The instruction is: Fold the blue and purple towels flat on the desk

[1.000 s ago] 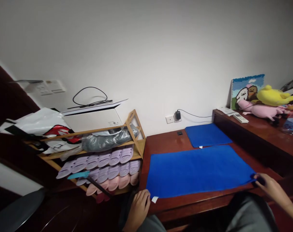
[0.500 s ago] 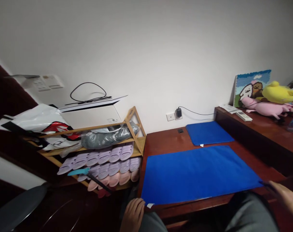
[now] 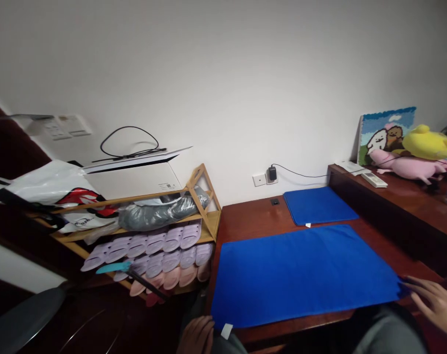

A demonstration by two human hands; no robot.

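Observation:
A blue cloth [image 3: 304,275], like a towel, lies spread flat with its near edge along the front of the reddish-brown desk [image 3: 245,216]. At its near left corner, beside a white tag [image 3: 226,331], my left hand [image 3: 196,335] is closed with fingers curled over the corner; the thumb is hidden. My right hand [image 3: 435,302] is at the near right corner, its fingers stretched out and the thumb apart from them, fingertips by the slightly rumpled corner. Behind lies a folded blue cloth [image 3: 319,205] with a small white tag.
Left of the desk stands a wooden rack [image 3: 212,223] with lilac and pink slippers, a white box [image 3: 134,181] and a plastic bag [image 3: 46,184]. On the raised right ledge are a remote [image 3: 374,179], plush toys [image 3: 407,165] and a picture [image 3: 387,132]. A charger [image 3: 272,172] is plugged into the wall.
The spread cloth has shifted toward me, its near left corner moving down and left with my left hand. My right hand moved right, and its fingers have loosened from a pinch on the corner.

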